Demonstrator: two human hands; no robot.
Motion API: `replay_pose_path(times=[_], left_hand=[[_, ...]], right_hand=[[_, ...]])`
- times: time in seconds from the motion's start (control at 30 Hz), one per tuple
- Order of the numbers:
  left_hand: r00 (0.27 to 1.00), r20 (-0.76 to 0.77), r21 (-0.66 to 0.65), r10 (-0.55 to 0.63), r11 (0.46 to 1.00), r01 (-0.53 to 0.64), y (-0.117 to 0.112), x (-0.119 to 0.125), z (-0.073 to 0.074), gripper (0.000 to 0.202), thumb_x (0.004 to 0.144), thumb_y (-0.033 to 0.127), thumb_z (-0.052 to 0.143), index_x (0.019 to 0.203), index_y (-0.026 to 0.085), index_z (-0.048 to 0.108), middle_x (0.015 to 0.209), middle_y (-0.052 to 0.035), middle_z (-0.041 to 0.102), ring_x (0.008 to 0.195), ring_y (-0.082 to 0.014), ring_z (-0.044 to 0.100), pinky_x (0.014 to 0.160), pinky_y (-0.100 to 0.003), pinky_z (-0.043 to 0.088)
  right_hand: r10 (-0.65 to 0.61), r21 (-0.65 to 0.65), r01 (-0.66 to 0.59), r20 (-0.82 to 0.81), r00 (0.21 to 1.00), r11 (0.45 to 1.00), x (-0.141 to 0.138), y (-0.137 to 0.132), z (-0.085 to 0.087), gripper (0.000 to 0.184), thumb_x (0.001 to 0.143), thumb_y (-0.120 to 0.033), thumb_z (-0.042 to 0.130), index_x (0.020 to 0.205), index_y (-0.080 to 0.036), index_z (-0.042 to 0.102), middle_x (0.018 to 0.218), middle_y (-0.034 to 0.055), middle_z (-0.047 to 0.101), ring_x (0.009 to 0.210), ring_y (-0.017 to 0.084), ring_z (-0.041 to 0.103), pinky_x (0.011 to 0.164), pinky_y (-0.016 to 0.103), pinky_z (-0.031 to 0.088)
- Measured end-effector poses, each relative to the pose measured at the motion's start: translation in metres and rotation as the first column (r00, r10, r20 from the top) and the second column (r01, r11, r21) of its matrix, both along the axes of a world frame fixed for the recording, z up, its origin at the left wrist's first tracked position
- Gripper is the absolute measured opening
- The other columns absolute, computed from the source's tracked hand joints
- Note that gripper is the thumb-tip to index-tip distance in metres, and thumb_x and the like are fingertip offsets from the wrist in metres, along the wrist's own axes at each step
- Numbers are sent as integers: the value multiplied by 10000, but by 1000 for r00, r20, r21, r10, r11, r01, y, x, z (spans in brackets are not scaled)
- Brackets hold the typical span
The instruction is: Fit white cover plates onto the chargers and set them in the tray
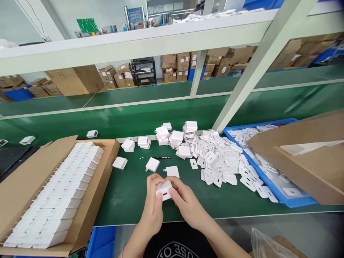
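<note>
Between my two hands is a white USB wall charger [164, 190], its end face with a dark red port turned toward me. My left hand [153, 200] grips its left side, thumb on the lower front edge. From the right, my right hand [185, 202] is closed on it too, thumb at the face's right corner. Just beyond my fingers lie two loose chargers, one with metal prongs [152, 165] and another [172, 171] beside it. A black pen [163, 157] lies behind them. To the right spreads a heap of white faceplates [215, 157] with port slots.
An open cardboard box [107, 179] at left holds rows of chargers. More chargers [176, 138] are piled at the back. On the right, a blue tray [279, 195] of faceplates sits partly under a cardboard box [303, 154]. A slanted white post [242, 79] rises behind the heap.
</note>
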State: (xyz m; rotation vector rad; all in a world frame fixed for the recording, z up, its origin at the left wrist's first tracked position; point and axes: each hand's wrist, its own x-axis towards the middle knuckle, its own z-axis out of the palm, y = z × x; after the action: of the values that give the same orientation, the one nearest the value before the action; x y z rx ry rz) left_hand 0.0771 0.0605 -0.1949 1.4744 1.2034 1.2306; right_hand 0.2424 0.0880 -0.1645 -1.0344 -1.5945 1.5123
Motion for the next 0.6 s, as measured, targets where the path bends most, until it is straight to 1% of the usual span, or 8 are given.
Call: replay_pose_path(times=[0.07,0.13,0.27,0.37,0.43,0.5,0.6], left_hand=[[998,-51,-67,-21,998,17,1,-2,-1,419,1116,521,282,1366,265,500,1261,-103,564,1070,-243,608,932,-399,507],[998,-44,-98,-46,994,41,1,-3,-3,425,1120,507,299,1390,251,506,1271,-103,616,1101,-246,628,954,-390,507],[998,-55,-44,-37,998,35,-1,2,-11,418,1117,478,359,1354,229,598,1343,-118,647,1226,-267,622,1019,-387,504],[998,-48,-36,-32,999,30,-2,6,-19,409,1120,450,367,1351,234,626,1341,-116,668,1254,-265,623,1053,-397,499],[998,-38,-29,-43,999,41,-2,7,-24,403,1122,434,368,1356,239,631,1340,-113,675,1247,-259,632,1061,-401,501],[997,-50,-13,-52,999,51,-2,6,-26,405,1122,430,367,1355,241,639,1322,-112,684,1220,-256,645,1046,-402,511],[993,-92,-11,-75,997,75,-2,2,-23,420,1121,436,360,1367,254,648,1328,-106,685,1214,-262,645,1058,-416,504]], right_hand=[[-34,20,34,-23,999,999,-1,2,-6,360,1066,-553,484,1174,-232,606,850,2,566,735,164,465,669,299,380],[-39,15,40,-65,997,999,-1,3,-13,356,1060,-546,505,1189,-230,604,843,1,570,729,163,463,673,299,386],[-69,-16,67,-162,984,998,0,1,-30,383,1075,-557,455,1204,-226,598,793,-16,538,685,155,435,653,295,378],[-113,6,115,-148,983,993,-1,0,-42,377,1065,-563,483,1168,-221,604,759,-26,507,671,154,444,644,293,362],[-125,25,130,-136,983,991,-2,-1,-48,358,1052,-555,525,1151,-220,606,772,-18,528,694,162,484,656,295,372],[-124,23,129,-158,980,991,-2,-3,-52,347,1055,-544,528,1155,-221,607,818,2,577,736,175,531,681,301,401],[-112,13,116,-189,976,993,-1,-6,-54,335,1060,-528,529,1182,-224,601,895,26,633,779,184,561,710,304,430]])
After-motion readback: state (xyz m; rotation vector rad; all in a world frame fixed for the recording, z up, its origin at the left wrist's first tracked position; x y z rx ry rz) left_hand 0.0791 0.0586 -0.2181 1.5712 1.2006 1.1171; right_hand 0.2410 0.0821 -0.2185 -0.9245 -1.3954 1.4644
